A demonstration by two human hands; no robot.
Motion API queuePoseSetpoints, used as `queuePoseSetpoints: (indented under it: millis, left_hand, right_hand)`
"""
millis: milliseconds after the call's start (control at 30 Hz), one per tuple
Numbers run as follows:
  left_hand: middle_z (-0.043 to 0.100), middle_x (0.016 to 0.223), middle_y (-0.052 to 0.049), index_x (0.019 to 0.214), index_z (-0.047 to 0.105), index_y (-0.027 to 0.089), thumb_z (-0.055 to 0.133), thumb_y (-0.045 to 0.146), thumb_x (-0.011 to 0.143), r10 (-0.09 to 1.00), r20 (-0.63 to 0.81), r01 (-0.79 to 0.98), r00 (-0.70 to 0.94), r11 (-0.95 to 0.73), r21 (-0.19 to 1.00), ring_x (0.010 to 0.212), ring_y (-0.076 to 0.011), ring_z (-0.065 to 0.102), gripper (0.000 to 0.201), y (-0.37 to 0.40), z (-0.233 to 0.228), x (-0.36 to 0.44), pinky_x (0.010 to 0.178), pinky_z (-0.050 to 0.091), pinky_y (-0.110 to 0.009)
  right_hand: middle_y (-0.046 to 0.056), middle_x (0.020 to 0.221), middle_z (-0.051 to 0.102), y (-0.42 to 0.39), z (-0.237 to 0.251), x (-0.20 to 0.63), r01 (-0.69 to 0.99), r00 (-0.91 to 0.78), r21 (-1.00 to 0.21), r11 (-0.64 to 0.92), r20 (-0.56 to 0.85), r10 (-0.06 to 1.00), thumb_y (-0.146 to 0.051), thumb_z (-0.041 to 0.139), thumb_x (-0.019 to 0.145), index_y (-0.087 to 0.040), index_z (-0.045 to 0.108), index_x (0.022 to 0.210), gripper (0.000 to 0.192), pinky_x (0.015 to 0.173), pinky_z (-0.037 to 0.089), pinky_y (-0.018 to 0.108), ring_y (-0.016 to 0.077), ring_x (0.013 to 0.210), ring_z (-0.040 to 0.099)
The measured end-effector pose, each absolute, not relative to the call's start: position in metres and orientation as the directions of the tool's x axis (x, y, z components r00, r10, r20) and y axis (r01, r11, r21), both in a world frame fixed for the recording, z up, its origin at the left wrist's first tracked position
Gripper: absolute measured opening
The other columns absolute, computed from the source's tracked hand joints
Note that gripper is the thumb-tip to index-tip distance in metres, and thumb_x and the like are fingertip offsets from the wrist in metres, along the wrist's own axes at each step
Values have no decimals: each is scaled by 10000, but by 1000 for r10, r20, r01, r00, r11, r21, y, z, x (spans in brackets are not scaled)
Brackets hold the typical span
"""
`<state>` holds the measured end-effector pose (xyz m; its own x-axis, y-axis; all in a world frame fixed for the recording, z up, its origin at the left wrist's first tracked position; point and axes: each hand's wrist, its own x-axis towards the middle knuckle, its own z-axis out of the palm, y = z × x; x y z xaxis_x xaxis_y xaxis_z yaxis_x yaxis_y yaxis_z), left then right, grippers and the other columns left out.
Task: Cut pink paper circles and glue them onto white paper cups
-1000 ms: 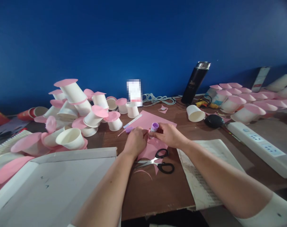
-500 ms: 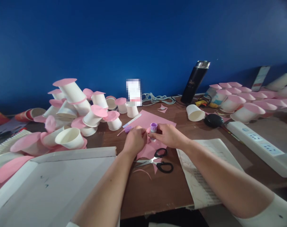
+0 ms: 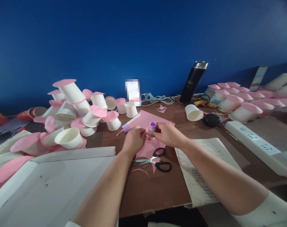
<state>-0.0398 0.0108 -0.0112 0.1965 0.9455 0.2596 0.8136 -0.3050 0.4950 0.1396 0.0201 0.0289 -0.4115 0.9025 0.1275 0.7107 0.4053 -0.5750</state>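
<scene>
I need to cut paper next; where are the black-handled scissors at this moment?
The black-handled scissors lie on the brown wooden table near the centre of the head view, just below both hands, partly on a pink paper piece.

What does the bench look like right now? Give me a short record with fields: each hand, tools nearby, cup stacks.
left hand: left hand pinches a small pink paper piece
right hand: right hand holds a purple glue stick upright against that piece
under hands: pink paper sheet on the brown table
tools: black-handled scissors lie shut, just near of the hands
cups left: heap of white paper cups with pink discs
cups right: rows of pink-topped cups; one plain cup on its side
back: black flask by the wall
</scene>
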Motion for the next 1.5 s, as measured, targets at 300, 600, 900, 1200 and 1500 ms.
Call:
queuePoseSetpoints:
  millis: [300, 600, 900, 1200, 1500]
  left_hand:
    - [582, 752, -30, 684, 618, 171, 491, 221, 846, 947, 253, 813, 200, -304, 496, 702, -148, 535, 212, 11, -11, -39, 647, 382, -257]
    - [582, 751, -26, 677, 614, 178, 490, 238, 848, 944, 268, 795, 193, -310, 521, 695, -144, 531, 219, 11, -13, -40, 652, 389, -254]
    - [583, 728, -33, 633, 583, 182, 487, 252, 854, 942, 286, 831, 174, -297, 471, 679, -149, 525, 251, 13, -18, -39, 641, 372, -262]
    - [596, 743, -36, 676, 618, 170, 504, 257, 859, 940, 284, 817, 187, -310, 486, 685, -150, 537, 233, 13, -16, -41, 634, 381, -257]
    - [614, 778, -47, 754, 677, 158, 509, 242, 865, 947, 257, 809, 195, -303, 503, 698, -156, 545, 218, 11, -12, -40, 632, 378, -262]
  right_hand:
    - [35, 692, 654, 20, 33, 143, 725, -426, -541, 427, 135, 895, -437, 611, 825, -189, 618, 709, 274, 594, 333, 267, 184, 673, 581]
    - [27, 683, 642, 19, 33, 141, 717, -484, -527, 456, 95, 870, -426, 639, 803, -186, 618, 739, 249, 567, 308, 263, 167, 633, 555]
    - [-2, 609, 579, 22, 47, 151, 732, -297, -569, 375, 229, 927, -491, 573, 829, -188, 587, 676, 340, 556, 305, 254, 128, 549, 472]
    - [-9, 619, 582, 21, 37, 145, 715, -349, -563, 415, 226, 909, -453, 590, 825, -185, 568, 693, 299, 555, 310, 239, 126, 571, 492]
    - [33, 682, 631, 22, 26, 137, 776, -375, -478, 411, 173, 911, -446, 607, 819, -183, 567, 681, 300, 589, 333, 252, 164, 651, 555]
